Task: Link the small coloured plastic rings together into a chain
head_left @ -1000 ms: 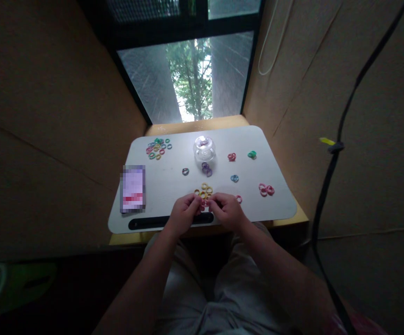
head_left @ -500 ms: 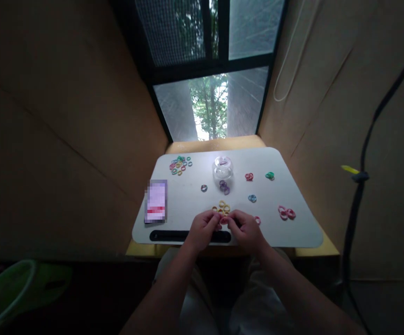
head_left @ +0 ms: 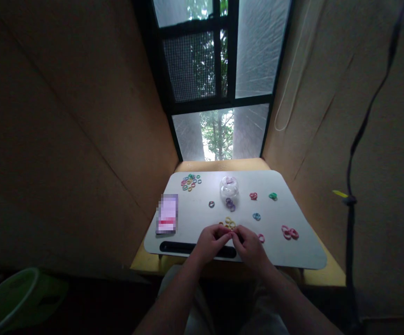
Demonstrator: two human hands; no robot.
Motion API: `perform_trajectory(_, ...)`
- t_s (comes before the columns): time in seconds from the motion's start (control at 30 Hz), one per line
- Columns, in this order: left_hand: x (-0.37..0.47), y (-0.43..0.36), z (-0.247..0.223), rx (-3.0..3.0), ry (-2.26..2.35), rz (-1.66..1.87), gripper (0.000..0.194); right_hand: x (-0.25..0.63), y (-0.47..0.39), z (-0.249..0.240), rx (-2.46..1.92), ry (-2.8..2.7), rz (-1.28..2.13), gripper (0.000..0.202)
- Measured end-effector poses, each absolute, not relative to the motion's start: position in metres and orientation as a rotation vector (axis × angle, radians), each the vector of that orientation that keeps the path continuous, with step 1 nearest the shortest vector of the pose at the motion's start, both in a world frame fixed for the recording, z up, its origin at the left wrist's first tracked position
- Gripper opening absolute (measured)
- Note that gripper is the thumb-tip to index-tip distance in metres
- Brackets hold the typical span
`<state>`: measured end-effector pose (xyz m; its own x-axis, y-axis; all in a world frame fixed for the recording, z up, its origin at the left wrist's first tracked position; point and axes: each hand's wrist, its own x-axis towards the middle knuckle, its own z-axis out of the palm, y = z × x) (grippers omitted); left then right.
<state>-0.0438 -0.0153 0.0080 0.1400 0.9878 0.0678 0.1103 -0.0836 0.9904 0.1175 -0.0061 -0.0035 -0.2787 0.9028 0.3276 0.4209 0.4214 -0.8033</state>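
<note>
My left hand and my right hand meet over the front of the white lap table. Their fingertips pinch a small red hair tie, mostly hidden by the fingers. Just beyond lie several yellow hair ties, partly covered by my hands. A pink hair tie rests beside my right hand. Purple hair ties sit at the foot of a clear round jar. Blue ones are grouped farther right.
Mixed hair ties are heaped at the back left, above a phone. Red, green and pink groups lie right. A dark tie sits alone. A black slot runs along the front edge.
The view has tilted up, so the table appears lower. My fingertips have drawn closer together around the red hair tie, which showed as an open loop before.
</note>
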Motion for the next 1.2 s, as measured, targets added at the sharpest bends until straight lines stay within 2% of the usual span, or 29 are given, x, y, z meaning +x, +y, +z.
perform_trajectory(0.37,-0.041,-0.016,0.0,1.587,1.341,1.098,0.029,0.116,-0.006,-0.005,-1.103,-1.846,0.758,0.018)
perform_trajectory(1.2,-0.044,-0.014,-0.007,1.62,1.336,1.173,0.025,0.114,-0.007,-0.003,-1.133,-1.894,0.661,0.017)
